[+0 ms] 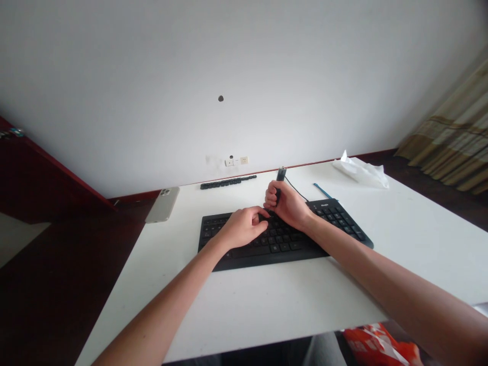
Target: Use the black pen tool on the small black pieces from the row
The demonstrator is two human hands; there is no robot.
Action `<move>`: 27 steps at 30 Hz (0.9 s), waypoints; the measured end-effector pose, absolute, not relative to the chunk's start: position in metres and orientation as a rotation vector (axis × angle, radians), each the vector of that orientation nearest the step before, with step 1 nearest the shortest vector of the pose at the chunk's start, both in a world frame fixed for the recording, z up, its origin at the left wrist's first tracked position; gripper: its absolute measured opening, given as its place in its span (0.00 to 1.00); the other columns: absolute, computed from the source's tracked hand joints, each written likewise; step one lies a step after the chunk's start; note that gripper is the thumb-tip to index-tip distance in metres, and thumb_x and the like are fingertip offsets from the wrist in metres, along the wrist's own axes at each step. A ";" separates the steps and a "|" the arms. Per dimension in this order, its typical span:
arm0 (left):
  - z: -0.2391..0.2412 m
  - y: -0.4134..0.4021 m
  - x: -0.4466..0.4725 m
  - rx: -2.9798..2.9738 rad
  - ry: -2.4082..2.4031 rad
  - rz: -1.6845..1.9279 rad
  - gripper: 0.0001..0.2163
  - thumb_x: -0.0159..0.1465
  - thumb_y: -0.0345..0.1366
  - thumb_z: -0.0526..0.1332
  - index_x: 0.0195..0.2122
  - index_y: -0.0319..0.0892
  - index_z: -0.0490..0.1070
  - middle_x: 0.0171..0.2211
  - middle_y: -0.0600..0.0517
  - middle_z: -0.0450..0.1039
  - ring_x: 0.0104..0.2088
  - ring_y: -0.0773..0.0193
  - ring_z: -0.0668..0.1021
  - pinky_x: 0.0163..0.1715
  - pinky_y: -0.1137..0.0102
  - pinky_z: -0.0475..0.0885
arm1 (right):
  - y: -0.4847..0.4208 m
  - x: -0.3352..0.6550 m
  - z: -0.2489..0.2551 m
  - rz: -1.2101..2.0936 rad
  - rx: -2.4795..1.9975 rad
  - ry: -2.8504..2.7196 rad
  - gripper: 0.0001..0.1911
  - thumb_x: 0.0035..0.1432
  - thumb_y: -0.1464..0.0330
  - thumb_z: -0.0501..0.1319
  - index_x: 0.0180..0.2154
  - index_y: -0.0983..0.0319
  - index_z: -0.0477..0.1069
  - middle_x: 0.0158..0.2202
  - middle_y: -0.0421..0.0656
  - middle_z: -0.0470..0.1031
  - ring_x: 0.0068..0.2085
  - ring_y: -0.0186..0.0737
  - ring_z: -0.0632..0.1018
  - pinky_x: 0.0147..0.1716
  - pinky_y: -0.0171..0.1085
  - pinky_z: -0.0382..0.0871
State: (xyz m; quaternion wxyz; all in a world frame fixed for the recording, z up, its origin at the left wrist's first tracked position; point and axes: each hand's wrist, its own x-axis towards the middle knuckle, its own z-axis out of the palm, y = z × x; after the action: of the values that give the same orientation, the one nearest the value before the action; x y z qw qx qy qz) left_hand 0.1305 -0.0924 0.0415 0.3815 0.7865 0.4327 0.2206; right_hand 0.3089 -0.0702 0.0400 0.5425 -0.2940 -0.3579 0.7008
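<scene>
A black keyboard (263,249) lies flat on the white table. Over its middle, my left hand (246,226) rests with thumb and index finger curled toward each other at the keys; whatever is between the fingertips is too small and dark to make out. My right hand (287,203) is closed in a fist around a short dark tool (281,174). That tool stands upright, its blunt upper end showing a shiny tip; the lower end is hidden by my hand and the keys. Along the table's back edge lies a row of loose black keycaps (224,183).
A phone (163,205) lies at the table's left edge. Behind the keyboard are its black cable (297,188) and a thin blue stick (322,190). Crumpled white plastic (362,172) lies at the back right. A red bag (381,345) shows below the front edge.
</scene>
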 end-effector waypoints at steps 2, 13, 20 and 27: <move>0.042 -0.094 0.131 2.027 1.119 0.570 0.11 0.64 0.37 0.62 0.45 0.42 0.79 0.22 0.57 0.67 0.23 0.66 0.67 0.27 0.70 0.60 | -0.072 0.308 0.042 1.625 -0.707 -0.857 0.17 0.60 0.61 0.64 0.25 0.58 0.59 0.24 0.36 0.53 0.25 0.34 0.56 0.27 0.36 0.59; 0.045 -0.100 0.137 2.092 1.155 0.543 0.14 0.61 0.36 0.63 0.47 0.41 0.79 0.23 0.57 0.67 0.23 0.67 0.67 0.28 0.71 0.59 | -0.065 0.313 0.038 1.607 -0.668 -0.707 0.17 0.58 0.64 0.63 0.25 0.58 0.56 0.23 0.35 0.52 0.25 0.34 0.56 0.25 0.35 0.59; 0.048 -0.099 0.134 2.034 1.131 0.482 0.15 0.60 0.35 0.61 0.48 0.42 0.77 0.21 0.60 0.61 0.22 0.69 0.63 0.27 0.71 0.58 | -0.063 0.312 0.033 1.665 -0.716 -0.718 0.16 0.58 0.65 0.63 0.26 0.59 0.56 0.22 0.34 0.53 0.25 0.32 0.55 0.25 0.33 0.59; 0.050 -0.100 0.132 2.063 1.128 0.582 0.08 0.62 0.34 0.60 0.42 0.43 0.72 0.21 0.61 0.61 0.23 0.69 0.64 0.26 0.71 0.58 | -0.068 0.310 0.034 1.659 -0.724 -0.908 0.15 0.59 0.64 0.62 0.27 0.59 0.58 0.22 0.34 0.53 0.24 0.32 0.56 0.23 0.33 0.54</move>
State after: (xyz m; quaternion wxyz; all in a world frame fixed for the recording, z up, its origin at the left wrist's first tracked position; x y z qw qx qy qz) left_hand 0.1317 -0.1005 0.0501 0.3521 0.7971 0.4359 0.2247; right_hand 0.3097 -0.0684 0.0342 0.5296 -0.3031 -0.3804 0.6949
